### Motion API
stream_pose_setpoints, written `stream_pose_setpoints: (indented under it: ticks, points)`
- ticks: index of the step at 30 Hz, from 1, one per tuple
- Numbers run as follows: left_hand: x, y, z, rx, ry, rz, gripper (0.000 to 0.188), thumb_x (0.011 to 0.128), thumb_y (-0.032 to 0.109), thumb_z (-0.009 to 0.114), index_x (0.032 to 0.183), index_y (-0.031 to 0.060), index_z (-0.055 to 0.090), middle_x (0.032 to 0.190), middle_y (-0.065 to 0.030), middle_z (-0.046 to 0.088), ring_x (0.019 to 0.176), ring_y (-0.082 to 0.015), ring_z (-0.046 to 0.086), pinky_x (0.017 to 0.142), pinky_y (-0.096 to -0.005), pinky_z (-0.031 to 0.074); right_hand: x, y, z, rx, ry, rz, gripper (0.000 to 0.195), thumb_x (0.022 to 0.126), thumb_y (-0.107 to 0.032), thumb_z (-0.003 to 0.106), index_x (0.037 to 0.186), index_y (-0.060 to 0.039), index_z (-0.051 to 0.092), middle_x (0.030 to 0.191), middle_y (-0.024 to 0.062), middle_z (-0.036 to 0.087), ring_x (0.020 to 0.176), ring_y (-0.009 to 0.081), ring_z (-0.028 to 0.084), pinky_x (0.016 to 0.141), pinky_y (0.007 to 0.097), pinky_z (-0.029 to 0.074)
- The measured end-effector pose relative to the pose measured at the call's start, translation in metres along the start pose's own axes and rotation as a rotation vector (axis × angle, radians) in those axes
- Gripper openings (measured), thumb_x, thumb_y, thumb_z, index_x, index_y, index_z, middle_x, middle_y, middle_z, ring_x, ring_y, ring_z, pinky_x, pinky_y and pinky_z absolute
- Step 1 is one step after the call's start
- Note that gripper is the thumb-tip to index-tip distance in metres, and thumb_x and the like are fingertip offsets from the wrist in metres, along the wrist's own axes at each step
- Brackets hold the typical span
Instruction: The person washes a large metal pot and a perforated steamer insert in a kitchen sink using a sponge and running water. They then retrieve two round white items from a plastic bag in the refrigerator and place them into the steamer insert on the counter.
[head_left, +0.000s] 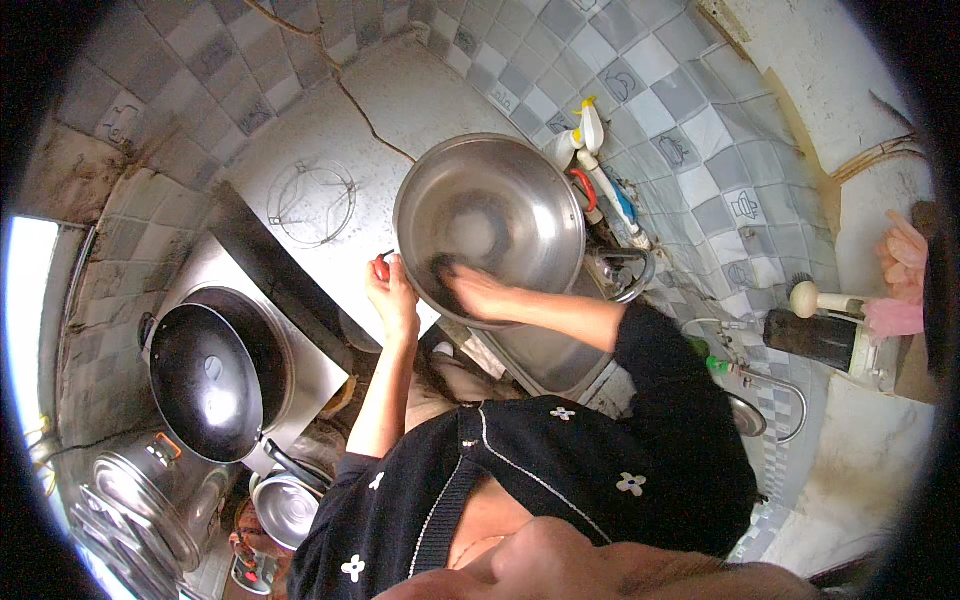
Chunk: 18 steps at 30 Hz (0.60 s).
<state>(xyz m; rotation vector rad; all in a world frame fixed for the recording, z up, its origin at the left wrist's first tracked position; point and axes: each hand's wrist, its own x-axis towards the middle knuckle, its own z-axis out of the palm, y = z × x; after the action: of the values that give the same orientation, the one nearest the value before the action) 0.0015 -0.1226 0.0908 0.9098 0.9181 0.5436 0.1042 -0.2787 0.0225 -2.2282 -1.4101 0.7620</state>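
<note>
A large stainless steel wok (495, 172) is tilted in front of me, its shiny inside facing up. My left hand (394, 300) grips the wok's red side handle (382, 268) at the left rim. The opposite red handle (583, 189) shows beyond the right rim. Inside the wok, my right hand (476, 292) presses low against the left wall, fingers bent around a dark pad (448, 268). Motion blur hides the pad's exact kind and part of the fingers.
A wire ring rack (313, 202) lies on the metal counter (247, 161). Right of the wok stand a white spray bottle (591, 129) and a sink (555, 360). At left, a black frying pan (206, 382) tilts over the stove, above a lidded steel pot (161, 487).
</note>
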Motion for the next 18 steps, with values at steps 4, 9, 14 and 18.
stream_pose_setpoints:
  ticks: [4, 9, 14, 18]
  points:
    - [0.002, 0.003, -0.004, 0.000, -0.007, 0.008, 0.018, 0.094, 0.020, 0.056, 0.089, 0.0080, 0.043, 0.062, 0.0037, 0.043, 0.044, -0.0043, 0.036, 0.036, -0.0218, 0.029, 0.070, 0.021, -0.073, -0.537, 0.103, 0.097, 0.037, 0.093, -0.010, 0.037, 0.127, 0.0042, 0.041, 0.118, 0.0286, 0.048, 0.092, 0.0417, 0.061, 0.078, 0.0476, 0.052]
    - [0.000, 0.000, -0.006, 0.021, 0.057, 0.014, 0.017, 0.094, 0.020, 0.055, 0.093, 0.0044, 0.048, 0.060, 0.0026, 0.043, 0.044, -0.0050, 0.036, 0.036, -0.0229, 0.029, 0.018, 0.046, -0.075, -0.571, 0.024, 0.606, 0.045, 0.089, -0.007, 0.045, 0.132, 0.0052, 0.039, 0.109, 0.0233, 0.054, 0.093, 0.0331, 0.063, 0.081, 0.0449, 0.052]
    - [-0.002, -0.006, -0.001, 0.023, 0.001, 0.024, 0.018, 0.095, 0.021, 0.055, 0.088, 0.0068, 0.046, 0.059, 0.0031, 0.042, 0.044, -0.0049, 0.036, 0.036, -0.0219, 0.030, 0.044, 0.009, 0.010, -0.115, 0.235, 0.137, 0.036, 0.094, -0.014, 0.039, 0.125, 0.0036, 0.046, 0.117, 0.0268, 0.054, 0.102, 0.0396, 0.057, 0.081, 0.0480, 0.049]
    - [-0.002, -0.001, -0.013, -0.021, 0.042, 0.019, 0.020, 0.095, 0.022, 0.055, 0.084, 0.0093, 0.043, 0.058, 0.0037, 0.042, 0.042, -0.0051, 0.036, 0.035, -0.0220, 0.028, 0.080, -0.009, -0.118, 0.335, 0.267, 0.591, 0.032, 0.094, -0.016, 0.040, 0.119, 0.0016, 0.049, 0.107, 0.0247, 0.058, 0.098, 0.0382, 0.059, 0.076, 0.0430, 0.051]
